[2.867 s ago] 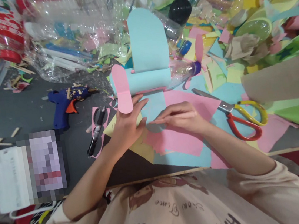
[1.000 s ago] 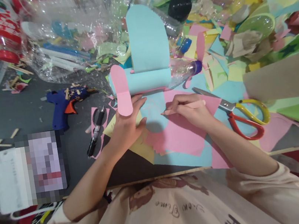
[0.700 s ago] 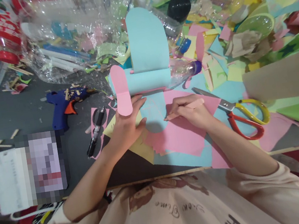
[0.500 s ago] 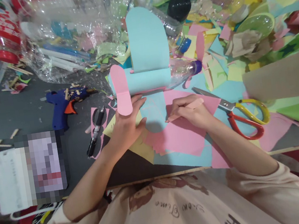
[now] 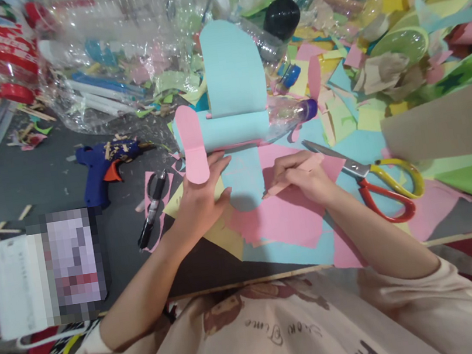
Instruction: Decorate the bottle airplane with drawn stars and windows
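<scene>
- The right hand (image 5: 305, 181) had its grip closed around a pink pencil (image 5: 293, 178), tip at the blue paper shape's (image 5: 243, 179) edge
- Just left of that grip, the left hand (image 5: 202, 203) lay flat and open, pressing the shape down
- Scissors (image 5: 381, 185) lay to the grip's right

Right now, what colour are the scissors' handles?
One yellow, one red, on the scissors; clearest in head view.

A pale pink pencil (image 5: 274, 189), gripped in the right hand (image 5: 307, 178), slants with its tip at the right edge of a light blue cutout (image 5: 243, 179). The round-ended cutout lies flat on a pink sheet (image 5: 286, 217), the left hand (image 5: 199, 200) pressing its left edge.
</scene>
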A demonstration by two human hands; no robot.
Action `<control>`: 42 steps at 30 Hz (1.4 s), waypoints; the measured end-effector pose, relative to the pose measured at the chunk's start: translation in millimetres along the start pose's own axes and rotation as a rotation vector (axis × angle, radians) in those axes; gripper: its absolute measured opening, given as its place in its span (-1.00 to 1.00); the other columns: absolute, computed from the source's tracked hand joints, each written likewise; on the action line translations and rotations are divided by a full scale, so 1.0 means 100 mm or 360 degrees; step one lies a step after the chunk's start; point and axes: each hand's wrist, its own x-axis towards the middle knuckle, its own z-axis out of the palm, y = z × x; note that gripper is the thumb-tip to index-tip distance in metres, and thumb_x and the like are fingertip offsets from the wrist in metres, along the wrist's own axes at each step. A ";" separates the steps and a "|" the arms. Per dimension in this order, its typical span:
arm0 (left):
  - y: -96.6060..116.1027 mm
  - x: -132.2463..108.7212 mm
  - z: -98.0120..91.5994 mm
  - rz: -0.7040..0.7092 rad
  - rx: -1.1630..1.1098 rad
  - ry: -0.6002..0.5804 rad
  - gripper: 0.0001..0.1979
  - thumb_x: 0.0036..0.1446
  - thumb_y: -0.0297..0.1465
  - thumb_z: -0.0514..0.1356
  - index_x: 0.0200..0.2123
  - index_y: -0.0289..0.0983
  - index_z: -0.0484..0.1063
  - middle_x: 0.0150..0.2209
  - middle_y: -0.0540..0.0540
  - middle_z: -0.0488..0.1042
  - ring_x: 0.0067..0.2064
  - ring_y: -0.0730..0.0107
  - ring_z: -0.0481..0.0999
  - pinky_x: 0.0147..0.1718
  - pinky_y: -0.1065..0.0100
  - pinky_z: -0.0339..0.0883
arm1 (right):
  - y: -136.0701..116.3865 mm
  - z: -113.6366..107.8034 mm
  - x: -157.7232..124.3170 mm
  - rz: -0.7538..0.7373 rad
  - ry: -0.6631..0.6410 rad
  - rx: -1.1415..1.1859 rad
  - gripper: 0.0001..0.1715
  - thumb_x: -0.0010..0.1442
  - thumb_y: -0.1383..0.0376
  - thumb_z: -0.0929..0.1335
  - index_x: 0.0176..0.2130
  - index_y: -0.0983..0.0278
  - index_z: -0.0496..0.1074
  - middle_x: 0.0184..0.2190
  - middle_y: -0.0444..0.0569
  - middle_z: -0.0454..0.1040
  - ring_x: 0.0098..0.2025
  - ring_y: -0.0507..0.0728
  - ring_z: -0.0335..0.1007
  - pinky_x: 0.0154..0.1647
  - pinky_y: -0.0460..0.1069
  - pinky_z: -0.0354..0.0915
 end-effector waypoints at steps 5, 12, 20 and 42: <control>0.00 0.00 0.01 0.0015 -0.0017 0.0011 -0.49 0.22 -0.49 0.09 0.23 -0.19 0.18 0.29 -0.23 0.27 0.33 0.09 0.25 0.24 -0.02 0.23 | 0.07 0.04 0.03 -0.0215 0.0378 0.0110 -0.80 -0.01 0.25 0.31 -0.61 0.19 0.41 -0.64 -0.13 0.45 -0.57 0.06 0.32 -0.58 -0.03 0.22; -0.01 0.00 0.03 0.0057 0.0005 0.0060 -0.51 0.22 -0.49 0.09 0.22 -0.20 0.18 0.28 -0.24 0.29 0.33 0.09 0.25 0.24 0.00 0.22 | 0.09 0.25 -0.02 -0.0487 -0.0016 -0.0282 -0.82 0.18 0.20 0.39 -0.23 0.22 0.54 -0.27 -0.04 0.62 -0.27 0.09 0.52 -0.21 0.01 0.42; -0.01 0.00 0.03 0.0071 0.0003 0.0062 -0.51 0.23 -0.49 0.08 0.22 -0.20 0.17 0.28 -0.24 0.29 0.33 0.09 0.25 0.25 -0.01 0.22 | 0.10 0.26 0.00 -0.0499 -0.0072 -0.0343 -0.82 0.22 0.22 0.40 -0.18 0.22 0.55 -0.23 -0.03 0.63 -0.23 0.09 0.54 -0.19 -0.01 0.42; -0.06 -0.02 0.05 0.0168 -0.0011 0.0127 -0.52 0.26 -0.47 0.10 0.23 -0.20 0.14 0.27 -0.28 0.29 0.32 0.07 0.28 0.23 -0.03 0.23 | -0.08 0.09 -0.14 -0.0251 -0.0262 -0.0555 -0.78 0.24 0.24 0.34 -0.37 0.28 0.53 -0.44 -0.06 0.53 -0.42 0.04 0.39 -0.43 -0.07 0.22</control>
